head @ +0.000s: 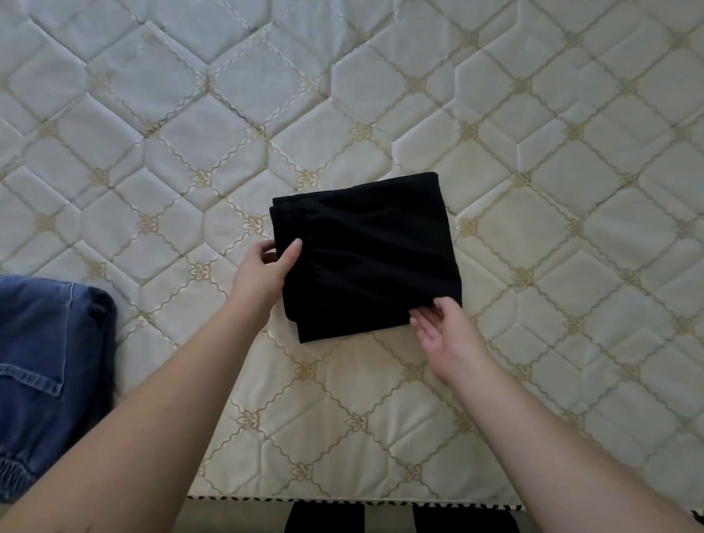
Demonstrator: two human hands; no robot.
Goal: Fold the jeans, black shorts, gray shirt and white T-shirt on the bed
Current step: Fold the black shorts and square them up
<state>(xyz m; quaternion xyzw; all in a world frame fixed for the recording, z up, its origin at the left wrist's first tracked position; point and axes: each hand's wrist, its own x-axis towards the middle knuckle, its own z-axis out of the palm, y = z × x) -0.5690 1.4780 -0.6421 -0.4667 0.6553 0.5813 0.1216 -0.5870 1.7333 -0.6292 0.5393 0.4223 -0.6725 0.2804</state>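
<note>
**Holding the folded black shorts at two opposite corners**

Looking down from your head camera, you have the black shorts lying as a compact, nearly square packet on the bed, straight ahead of you and a little right of centre. The packet sits slightly askew, its near edge slanting down toward your left. The gathered waistband runs along its left side, so the bundle's layers open toward your left hand.

Your left hand is at that left edge, thumb curled over the top of the fabric and fingers tucked beneath, pinching the waistband side. Your right hand is at the near right corner, fingers loosely extended with the tips on or just under the cloth; whether it truly grips the corner cannot be told. Both hands are about equally close, one on each side, so the packet lies between them.

The jeans rest folded at the left edge of view, well apart from the shorts. If the shorts are to join them, the move likely goes leftward, led by your left hand. Neither shirt is in view.
</note>
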